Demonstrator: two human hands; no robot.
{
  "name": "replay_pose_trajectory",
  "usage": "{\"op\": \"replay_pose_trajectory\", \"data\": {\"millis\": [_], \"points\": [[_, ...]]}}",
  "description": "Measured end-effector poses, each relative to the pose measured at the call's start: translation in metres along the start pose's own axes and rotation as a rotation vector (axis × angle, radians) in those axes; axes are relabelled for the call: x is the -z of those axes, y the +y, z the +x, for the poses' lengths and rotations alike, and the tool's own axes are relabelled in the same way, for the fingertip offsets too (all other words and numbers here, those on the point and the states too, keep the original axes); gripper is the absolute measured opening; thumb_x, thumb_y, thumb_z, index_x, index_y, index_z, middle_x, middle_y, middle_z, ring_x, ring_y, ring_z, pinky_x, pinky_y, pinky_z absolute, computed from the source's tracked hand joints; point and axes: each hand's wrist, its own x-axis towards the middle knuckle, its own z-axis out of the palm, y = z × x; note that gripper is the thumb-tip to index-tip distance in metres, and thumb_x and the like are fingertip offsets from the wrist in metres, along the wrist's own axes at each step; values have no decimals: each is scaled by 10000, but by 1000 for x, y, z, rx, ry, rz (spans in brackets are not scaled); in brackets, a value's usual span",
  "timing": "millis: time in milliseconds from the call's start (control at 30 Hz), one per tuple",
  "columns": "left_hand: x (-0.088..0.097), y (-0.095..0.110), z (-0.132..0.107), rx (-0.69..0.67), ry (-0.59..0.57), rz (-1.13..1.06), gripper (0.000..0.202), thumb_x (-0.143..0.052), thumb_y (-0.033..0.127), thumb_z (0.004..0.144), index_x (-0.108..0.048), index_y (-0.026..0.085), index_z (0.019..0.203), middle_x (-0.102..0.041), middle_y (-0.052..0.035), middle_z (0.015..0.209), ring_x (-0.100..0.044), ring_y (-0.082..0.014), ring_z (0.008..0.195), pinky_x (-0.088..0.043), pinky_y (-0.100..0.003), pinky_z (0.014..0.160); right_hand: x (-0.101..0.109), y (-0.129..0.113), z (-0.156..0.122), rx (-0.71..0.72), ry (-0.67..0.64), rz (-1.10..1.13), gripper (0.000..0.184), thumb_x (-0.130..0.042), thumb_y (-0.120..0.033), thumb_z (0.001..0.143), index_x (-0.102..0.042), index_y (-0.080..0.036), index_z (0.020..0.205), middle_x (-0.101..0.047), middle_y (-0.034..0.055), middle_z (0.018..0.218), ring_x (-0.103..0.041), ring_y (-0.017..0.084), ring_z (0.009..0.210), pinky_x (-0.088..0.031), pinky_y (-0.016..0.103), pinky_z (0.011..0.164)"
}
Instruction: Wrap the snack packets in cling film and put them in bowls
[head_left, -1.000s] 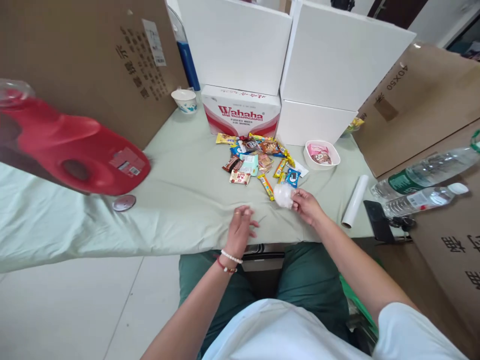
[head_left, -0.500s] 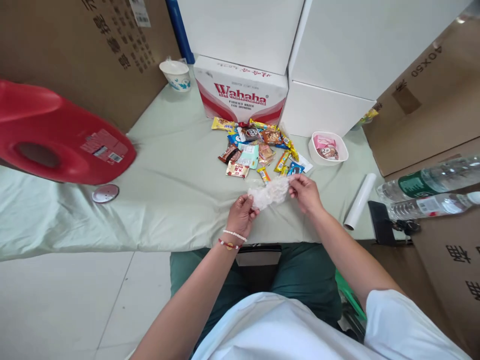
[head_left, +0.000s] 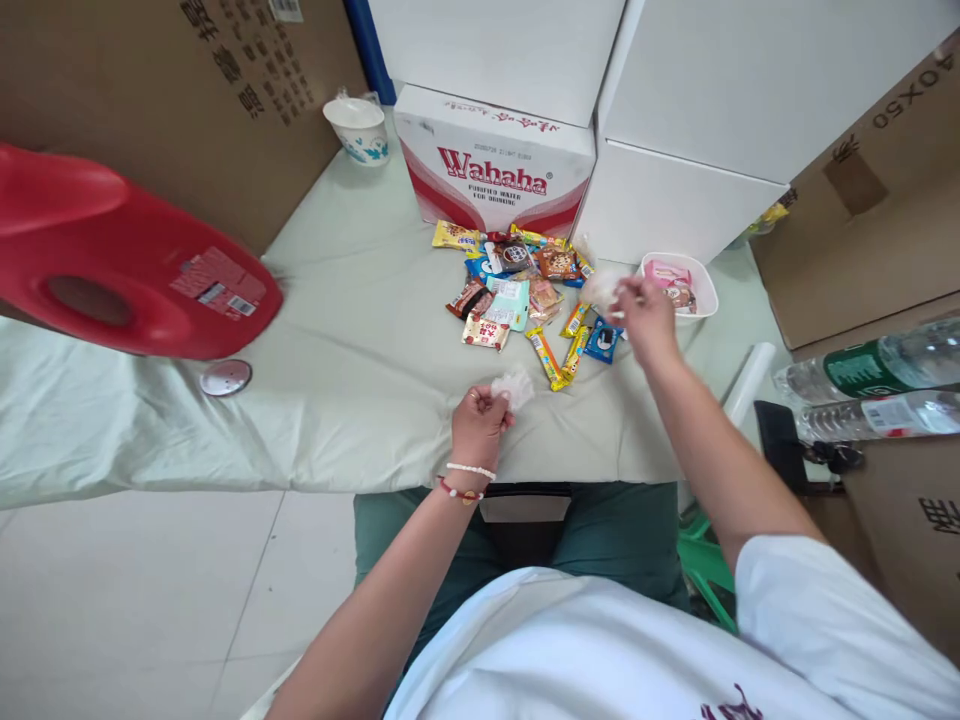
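My left hand (head_left: 478,428), with two bracelets at the wrist, is closed on a crumpled piece of clear plastic film (head_left: 515,388) near the table's front edge. Farther forward, my right hand (head_left: 649,318) pinches a second piece of clear plastic film (head_left: 602,290), partly smeared by motion. That hand is just left of a white plastic bowl (head_left: 705,280) with pink and brown packets inside. Between and beyond my hands lies a pile of wrapped snacks, among them a blue packet (head_left: 603,341), a yellow stick packet (head_left: 545,357) and a cream-coloured packet (head_left: 484,332).
A white Wahaha carton (head_left: 499,180) stands behind the snacks, with a paper cup (head_left: 358,132) to its left. A large red jug (head_left: 142,255) and a round lid (head_left: 225,378) are at left. At right are a white roll (head_left: 750,383) and two plastic bottles (head_left: 862,370).
The plastic film that both hands held together is now in two separate pieces, one per hand. My right hand has moved forward and right, toward the bowl. The left has barely moved.
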Motion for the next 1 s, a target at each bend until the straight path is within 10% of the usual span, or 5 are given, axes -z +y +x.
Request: {"op": "replay_pose_trajectory", "data": {"millis": [133,433,667,800,1000], "points": [[-4,-9,-24,-38,-28,85,305,-785,341,701,-531,219,821,-617,51,648,-541,-87,484,-365,-210,470,7,23,-99,331,-51,-300,274,-616,-386,903,-663,-244,1132,-584,114,1238,-610,246,1129,-589,414,939],[8,-32,-80,-197,-112,467,179,-701,377,799,-619,220,821,-536,59,603,-448,-112,532,-345,-242,556,8,50,-228,33,-427,9,307,-652,-531,907,-682,-296,1103,-706,58,1053,-660,244,1002,-570,328,714],[42,-32,-78,-256,55,611,170,-652,373,811,-581,220,790,-577,33,675,-500,-140,608,-392,-273,643,31,61,-131,211,127,-378,573,-656,-446,852,-567,-220,1370,-541,157,1405,-640,189,821,-555,413,924],[56,-33,-68,-222,77,525,208,-666,395,781,-559,222,827,-565,39,667,-520,-145,613,-418,-270,623,46,67,-60,160,128,-617,527,-689,-337,789,-636,-174,1287,-593,175,1315,-643,241,899,-529,431,950],[55,-17,-53,-130,46,233,380,-725,353,699,-556,219,1011,-644,0,918,-594,-108,610,-477,-235,544,47,62,-63,-21,209,35,287,-706,-349,756,-611,-217,992,-607,-18,824,-542,131,646,-472,249,578]]}}
